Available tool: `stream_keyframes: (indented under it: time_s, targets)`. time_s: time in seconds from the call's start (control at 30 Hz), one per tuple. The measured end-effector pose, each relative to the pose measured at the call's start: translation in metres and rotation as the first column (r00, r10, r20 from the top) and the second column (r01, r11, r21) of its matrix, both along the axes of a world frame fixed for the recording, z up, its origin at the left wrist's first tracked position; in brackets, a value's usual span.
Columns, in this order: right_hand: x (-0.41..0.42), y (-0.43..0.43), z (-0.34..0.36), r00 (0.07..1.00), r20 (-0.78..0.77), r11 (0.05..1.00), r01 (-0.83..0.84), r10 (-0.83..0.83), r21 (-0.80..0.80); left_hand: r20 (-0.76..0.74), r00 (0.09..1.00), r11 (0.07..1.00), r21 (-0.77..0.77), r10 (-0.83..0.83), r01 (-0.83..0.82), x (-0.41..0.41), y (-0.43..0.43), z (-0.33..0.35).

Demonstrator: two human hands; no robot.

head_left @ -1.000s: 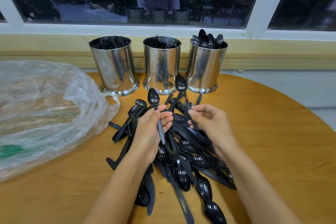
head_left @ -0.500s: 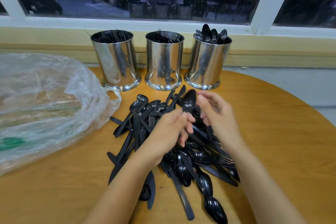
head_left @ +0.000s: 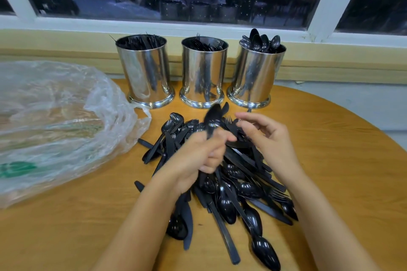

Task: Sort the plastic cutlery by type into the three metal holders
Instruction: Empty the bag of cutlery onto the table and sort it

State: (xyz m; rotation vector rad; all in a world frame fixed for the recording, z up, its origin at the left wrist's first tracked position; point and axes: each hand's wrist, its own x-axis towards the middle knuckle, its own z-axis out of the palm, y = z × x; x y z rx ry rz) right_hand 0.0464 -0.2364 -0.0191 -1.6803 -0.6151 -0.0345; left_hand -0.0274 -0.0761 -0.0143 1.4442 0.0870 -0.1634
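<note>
Head: plastic bag (head_left: 55, 116) left of cutlery pile (head_left: 242, 189).

Black cutlery heap (head_left: 237, 182), three upright steel holders (head_left: 203, 72)

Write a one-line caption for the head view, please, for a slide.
Left hand grips a black spoon over the cutlery pile, right hand open beside it, three metal holders behind.

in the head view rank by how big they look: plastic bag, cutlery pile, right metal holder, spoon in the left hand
1. plastic bag, though cut off at the frame edge
2. cutlery pile
3. right metal holder
4. spoon gripped by the left hand, blurred
</note>
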Motion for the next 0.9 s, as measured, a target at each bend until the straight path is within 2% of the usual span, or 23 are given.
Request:
stream_keyframes:
  time_s: [0.13, 0.3, 0.37, 0.47, 0.6, 0.67, 0.73, 0.83, 0.9]
  targets:
    - [0.021, 0.013, -0.007, 0.997, 0.002, 0.969, 0.077, -0.079, -0.235, -0.014, 0.951, 0.932, -0.197, 0.308, -0.305, 0.005, 0.033, -0.002]
    - [0.047, 0.070, -0.008, 0.991, 0.134, 0.817, 0.063, 0.017, -0.573, -0.082, 0.897, 0.840, -0.325, 0.433, -0.435, 0.011, 0.055, -0.010]
    - [0.053, 0.092, -0.010, 0.981, 0.162, 0.715, 0.040, 0.103, -0.698, -0.085, 0.886, 0.828, -0.325, 0.456, -0.458, 0.011, 0.058, -0.010]
    - [0.055, 0.109, -0.010, 0.962, 0.188, 0.465, 0.077, 0.197, -0.882, -0.085, 0.874, 0.813, -0.333, 0.479, -0.478, 0.010, 0.063, -0.011]
    - [0.055, 0.113, -0.006, 0.958, 0.243, 0.360, 0.176, 0.150, -0.916, -0.106, 0.869, 0.798, -0.357, 0.483, -0.487, 0.010, 0.063, -0.010]
    - [0.055, 0.112, -0.006, 0.978, 0.177, 0.344, 0.130, 0.110, -0.930, -0.120, 0.876, 0.801, -0.361, 0.467, -0.477, 0.010, 0.061, -0.010]
    - [0.055, 0.111, -0.010, 0.991, 0.115, 0.383, 0.082, 0.065, -0.920, -0.127, 0.879, 0.806, -0.355, 0.459, -0.473, 0.011, 0.060, -0.011]
    - [0.059, 0.109, -0.010, 0.999, 0.052, 0.504, 0.049, -0.009, -0.862, -0.139, 0.878, 0.805, -0.355, 0.457, -0.476, 0.011, 0.060, -0.012]
    - [0.063, 0.106, -0.006, 0.996, -0.024, 0.624, 0.033, -0.083, -0.781, -0.151, 0.881, 0.800, -0.372, 0.449, -0.472, 0.010, 0.060, -0.012]
